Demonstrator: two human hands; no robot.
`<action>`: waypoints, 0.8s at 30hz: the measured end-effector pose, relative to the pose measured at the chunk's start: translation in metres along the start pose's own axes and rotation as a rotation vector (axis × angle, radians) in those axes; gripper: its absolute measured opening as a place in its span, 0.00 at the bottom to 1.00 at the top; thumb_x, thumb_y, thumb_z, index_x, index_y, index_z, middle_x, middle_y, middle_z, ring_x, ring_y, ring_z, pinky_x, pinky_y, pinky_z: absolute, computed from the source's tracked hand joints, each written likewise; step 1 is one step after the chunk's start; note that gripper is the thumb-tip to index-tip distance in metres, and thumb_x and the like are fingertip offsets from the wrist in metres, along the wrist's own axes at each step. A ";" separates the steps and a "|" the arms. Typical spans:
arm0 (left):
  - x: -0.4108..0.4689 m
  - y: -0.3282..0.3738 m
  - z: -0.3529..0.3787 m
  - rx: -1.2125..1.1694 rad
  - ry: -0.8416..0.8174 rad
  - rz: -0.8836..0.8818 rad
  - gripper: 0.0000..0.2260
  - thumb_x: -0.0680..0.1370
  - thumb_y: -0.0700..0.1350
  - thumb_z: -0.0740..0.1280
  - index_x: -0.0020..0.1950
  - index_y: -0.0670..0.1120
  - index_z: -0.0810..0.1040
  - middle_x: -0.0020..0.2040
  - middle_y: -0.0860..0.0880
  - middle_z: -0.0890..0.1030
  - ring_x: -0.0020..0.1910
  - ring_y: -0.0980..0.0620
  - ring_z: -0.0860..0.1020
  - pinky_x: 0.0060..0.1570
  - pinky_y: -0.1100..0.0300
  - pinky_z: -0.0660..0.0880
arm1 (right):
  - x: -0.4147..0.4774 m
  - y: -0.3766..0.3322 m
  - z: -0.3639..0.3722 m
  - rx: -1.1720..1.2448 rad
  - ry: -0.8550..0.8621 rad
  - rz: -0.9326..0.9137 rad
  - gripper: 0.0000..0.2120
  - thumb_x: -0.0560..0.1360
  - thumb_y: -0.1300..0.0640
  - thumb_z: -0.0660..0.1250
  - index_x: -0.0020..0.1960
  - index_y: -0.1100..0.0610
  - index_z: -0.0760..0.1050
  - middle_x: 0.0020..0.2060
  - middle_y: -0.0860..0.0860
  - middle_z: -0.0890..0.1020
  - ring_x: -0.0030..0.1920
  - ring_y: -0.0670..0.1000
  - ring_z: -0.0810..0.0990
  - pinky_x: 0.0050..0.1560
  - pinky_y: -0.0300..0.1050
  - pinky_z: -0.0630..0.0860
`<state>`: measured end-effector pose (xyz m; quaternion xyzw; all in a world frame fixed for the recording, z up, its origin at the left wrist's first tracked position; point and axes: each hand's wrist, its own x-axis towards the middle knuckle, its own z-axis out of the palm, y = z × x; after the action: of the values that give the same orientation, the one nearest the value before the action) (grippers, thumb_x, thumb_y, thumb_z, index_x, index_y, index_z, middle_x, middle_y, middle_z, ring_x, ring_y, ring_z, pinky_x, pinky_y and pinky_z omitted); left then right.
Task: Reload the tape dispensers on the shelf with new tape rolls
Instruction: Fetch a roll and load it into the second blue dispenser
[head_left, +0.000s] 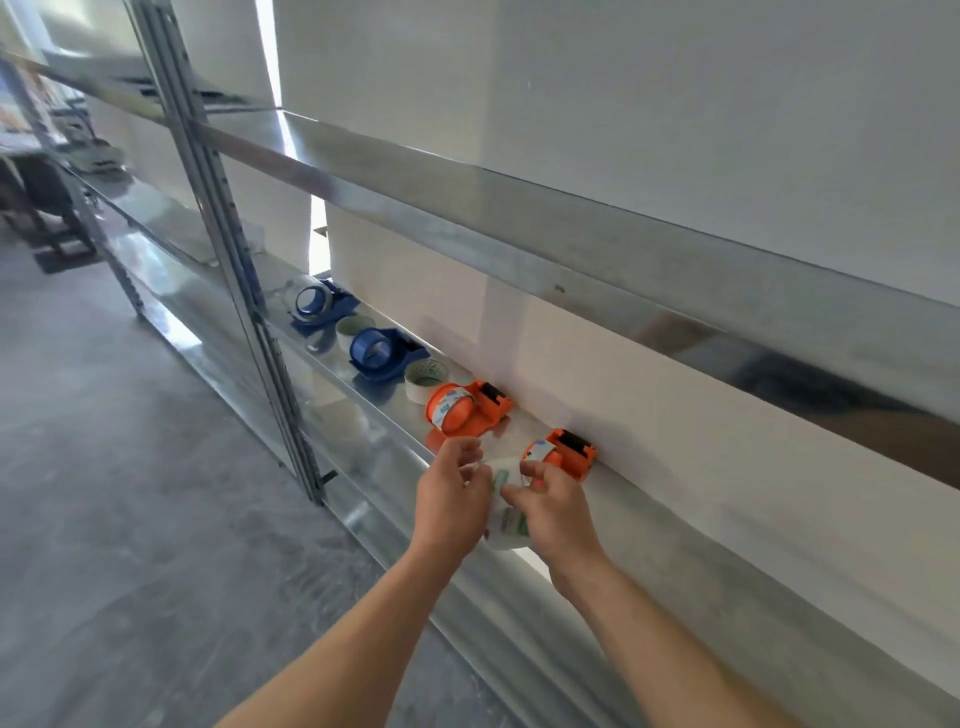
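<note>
While you hold the new roll (508, 525) between both hands above the shelf (675, 540) edge, the nearest orange dispenser (571, 453) sits just beyond your right hand (558, 514), against the wall, so the right hand is nearer. Right fingers are curled round the roll. Left hand (451, 501) pinches its top edge, either wrap or tape end, can't tell. Roll's axis is unclear.

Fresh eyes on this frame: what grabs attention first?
The left hand and right hand grip a pale tape roll low centre, at the front edge of the metal shelf. Behind them a bright row stands on it: near orange dispenser, far orange dispenser, then near blue dispenser and far blue dispenser farther left.
</note>
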<state>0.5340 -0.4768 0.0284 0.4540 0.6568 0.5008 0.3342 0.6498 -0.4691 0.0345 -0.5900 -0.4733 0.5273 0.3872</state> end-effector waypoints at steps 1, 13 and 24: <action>0.009 -0.004 -0.009 -0.010 0.007 -0.007 0.10 0.80 0.38 0.64 0.60 0.46 0.76 0.57 0.50 0.80 0.51 0.54 0.80 0.35 0.75 0.73 | 0.004 -0.004 0.012 0.005 -0.007 -0.001 0.18 0.70 0.57 0.73 0.59 0.56 0.78 0.47 0.51 0.85 0.46 0.50 0.85 0.53 0.54 0.82; 0.116 -0.038 -0.144 -0.062 0.058 0.000 0.10 0.82 0.46 0.64 0.62 0.46 0.77 0.56 0.51 0.81 0.53 0.56 0.80 0.39 0.71 0.72 | 0.059 -0.045 0.172 0.137 -0.006 0.028 0.10 0.74 0.60 0.71 0.54 0.53 0.82 0.47 0.52 0.87 0.47 0.52 0.86 0.52 0.56 0.83; 0.168 -0.045 -0.195 -0.105 0.082 0.005 0.07 0.83 0.47 0.62 0.56 0.48 0.77 0.47 0.55 0.81 0.44 0.64 0.78 0.37 0.75 0.72 | 0.095 -0.069 0.242 0.183 0.053 -0.032 0.09 0.76 0.61 0.70 0.56 0.54 0.81 0.44 0.50 0.87 0.42 0.47 0.86 0.44 0.46 0.82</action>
<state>0.2868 -0.3937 0.0411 0.4166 0.6417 0.5535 0.3291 0.4002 -0.3698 0.0408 -0.5581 -0.4220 0.5464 0.4603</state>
